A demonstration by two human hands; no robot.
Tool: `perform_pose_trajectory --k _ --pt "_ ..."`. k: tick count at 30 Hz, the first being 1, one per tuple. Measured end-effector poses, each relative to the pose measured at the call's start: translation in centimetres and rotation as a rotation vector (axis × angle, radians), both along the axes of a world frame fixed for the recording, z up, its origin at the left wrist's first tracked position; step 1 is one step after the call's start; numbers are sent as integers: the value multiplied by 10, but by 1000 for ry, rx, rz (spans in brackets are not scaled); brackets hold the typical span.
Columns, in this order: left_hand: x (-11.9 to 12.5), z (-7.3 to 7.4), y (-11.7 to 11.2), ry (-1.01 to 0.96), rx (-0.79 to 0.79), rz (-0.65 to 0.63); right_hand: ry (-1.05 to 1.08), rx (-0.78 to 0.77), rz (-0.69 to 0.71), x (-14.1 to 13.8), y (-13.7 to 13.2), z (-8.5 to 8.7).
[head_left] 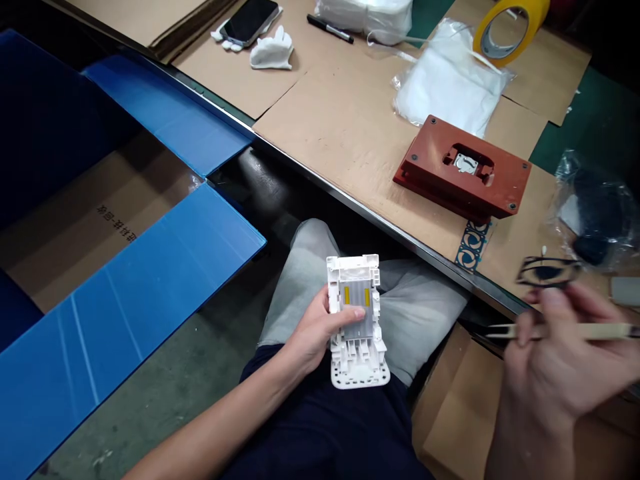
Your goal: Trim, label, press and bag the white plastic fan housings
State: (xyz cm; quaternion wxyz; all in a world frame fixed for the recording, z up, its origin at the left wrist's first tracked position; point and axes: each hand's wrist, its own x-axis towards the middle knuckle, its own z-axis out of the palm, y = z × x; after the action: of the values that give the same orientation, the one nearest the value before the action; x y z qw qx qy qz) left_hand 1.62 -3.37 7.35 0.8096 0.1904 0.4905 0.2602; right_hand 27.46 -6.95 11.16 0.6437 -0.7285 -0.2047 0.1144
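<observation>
- Left hand (313,333) holds a white plastic frame (361,353) closed around its side, with the thumb (350,315) laid across a grey plate (359,308) on the frame's face.
- Two yellow strips (347,295) sit on that plate, one on either side, just above the thumb.
- Right hand (555,360) is nearly closed, its fingertips pinching a thin tan stick (565,331) that runs sideways and passes out of view at the right edge.
- Pale tip (500,330) of the stick points toward the frame, well apart from it, leaving open room between the hands.
- Black loop (547,272) hangs just above the right fingers; it is blurred, and I cannot tell whether it touches them.
- Frame sits over the lap, above grey trousers (415,313) and a dark garment (320,427).
- Table edge (380,223), a metal strip, runs diagonally just beyond the knees.
- Table's cardboard sheet (340,120) carries a red block (463,167), a bag of white cloth (450,80), yellow tape (510,27), a marker (330,28), a phone (249,21) and white gloves (273,50).
- Clear bag (593,213) with dark contents lies near the right hand.
- Blue-flapped box (130,293) stands left of the lap; a cardboard box (455,400) stands lower right.
</observation>
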Motion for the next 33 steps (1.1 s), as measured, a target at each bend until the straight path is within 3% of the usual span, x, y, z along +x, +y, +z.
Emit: perform_pose_trajectory --k 5,8,14,25,33 --pt "1 -12 -2 237 302 15 547 -134 324 -70 -23 -3" --pt "1 -13 0 379 500 -40 715 -157 439 -96 -31 -4" --pt "4 -10 2 468 672 -73 700 -119 565 -115 -29 -10" --pt "6 -17 -1 463 720 -80 575 -212 557 -114 -25 -16" --pt "5 -18 -2 460 720 -82 653 -199 589 -116 -25 -17"
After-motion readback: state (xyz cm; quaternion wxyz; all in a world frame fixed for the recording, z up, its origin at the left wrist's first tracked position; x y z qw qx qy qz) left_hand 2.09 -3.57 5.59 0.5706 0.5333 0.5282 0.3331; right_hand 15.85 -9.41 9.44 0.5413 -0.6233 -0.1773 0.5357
